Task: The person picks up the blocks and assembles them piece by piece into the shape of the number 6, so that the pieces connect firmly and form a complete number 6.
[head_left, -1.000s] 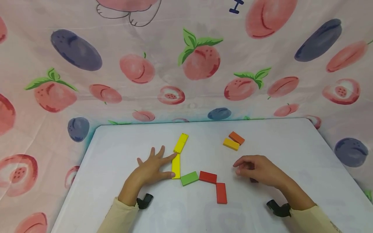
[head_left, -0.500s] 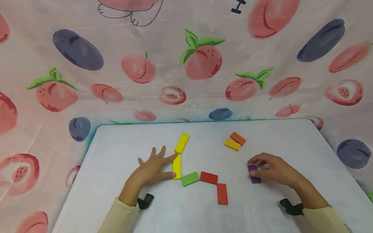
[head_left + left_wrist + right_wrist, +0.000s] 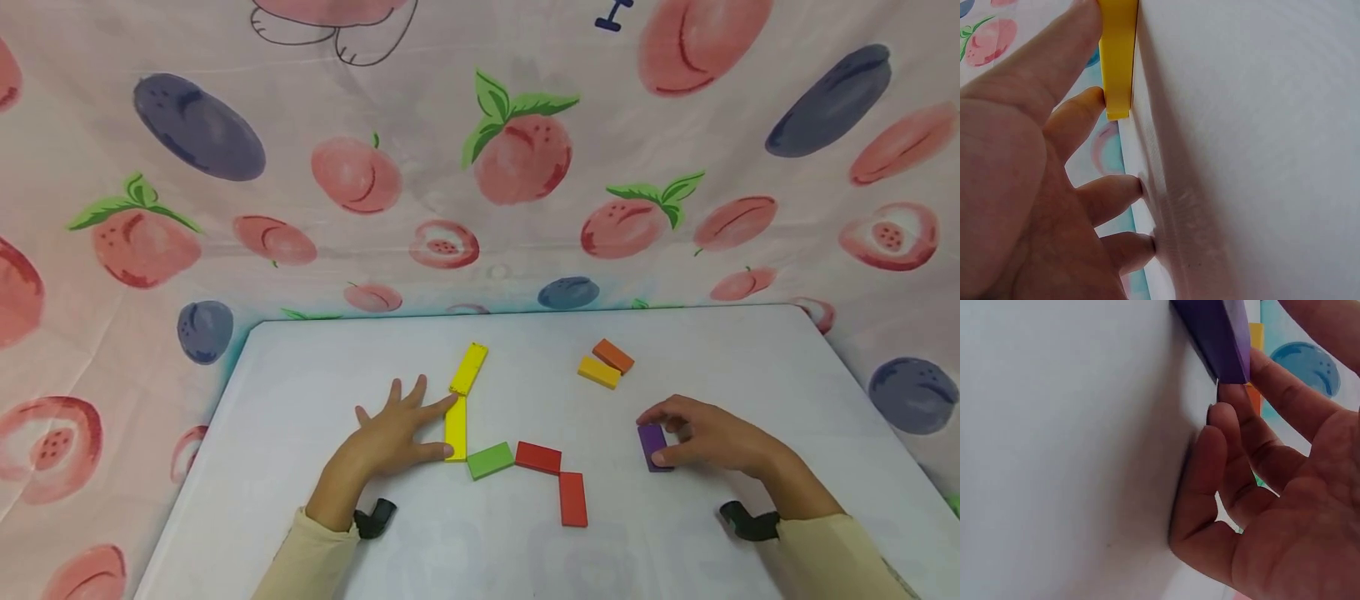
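Observation:
With fingers spread, my left hand (image 3: 393, 429) rests on the table beside a yellow block (image 3: 456, 429). Its thumb and index fingertips touch that block's left side, seen close up in the left wrist view as a yellow block (image 3: 1116, 56) standing above the white surface. On the right, my right hand (image 3: 708, 433) holds a purple block (image 3: 652, 446) between thumb and fingers. In the right wrist view, the purple block (image 3: 1216, 337) is at the top, fingers curled behind its end. Its upper part is out of that frame.
A second yellow block (image 3: 468, 368) meets the first one's far end. Green (image 3: 490, 461), red (image 3: 537, 457) and another red block (image 3: 573, 500) continue the row corner to corner. Orange (image 3: 613, 356) and amber blocks (image 3: 598, 372) lie at the back right.
My right hand has shifted right, and the purple block, mostly hidden under it a second ago, now shows clearly. The left hand and the row of blocks have stayed put.

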Action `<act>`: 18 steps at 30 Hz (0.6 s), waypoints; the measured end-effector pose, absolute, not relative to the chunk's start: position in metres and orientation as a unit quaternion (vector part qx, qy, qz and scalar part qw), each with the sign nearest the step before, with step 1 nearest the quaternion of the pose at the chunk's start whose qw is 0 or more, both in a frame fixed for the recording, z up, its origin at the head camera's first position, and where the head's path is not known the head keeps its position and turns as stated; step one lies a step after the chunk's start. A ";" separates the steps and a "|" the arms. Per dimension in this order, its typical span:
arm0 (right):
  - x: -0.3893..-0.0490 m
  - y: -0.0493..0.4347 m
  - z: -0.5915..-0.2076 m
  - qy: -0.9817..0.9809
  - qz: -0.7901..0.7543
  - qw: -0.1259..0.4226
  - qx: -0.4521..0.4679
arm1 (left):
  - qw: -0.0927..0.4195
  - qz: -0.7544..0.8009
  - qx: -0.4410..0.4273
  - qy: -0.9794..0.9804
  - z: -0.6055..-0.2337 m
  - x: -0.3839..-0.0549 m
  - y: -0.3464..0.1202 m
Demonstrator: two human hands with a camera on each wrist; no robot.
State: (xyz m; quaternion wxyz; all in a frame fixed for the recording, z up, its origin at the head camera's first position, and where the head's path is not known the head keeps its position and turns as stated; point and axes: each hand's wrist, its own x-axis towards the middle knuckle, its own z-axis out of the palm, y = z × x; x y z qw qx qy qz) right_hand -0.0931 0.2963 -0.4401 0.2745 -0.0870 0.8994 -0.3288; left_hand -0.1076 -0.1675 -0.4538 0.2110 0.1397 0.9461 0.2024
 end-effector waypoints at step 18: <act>-0.101 0.296 -0.441 0.900 -0.320 0.274 -0.114 | 0.209 0.201 0.145 0.946 -0.454 -0.108 -0.168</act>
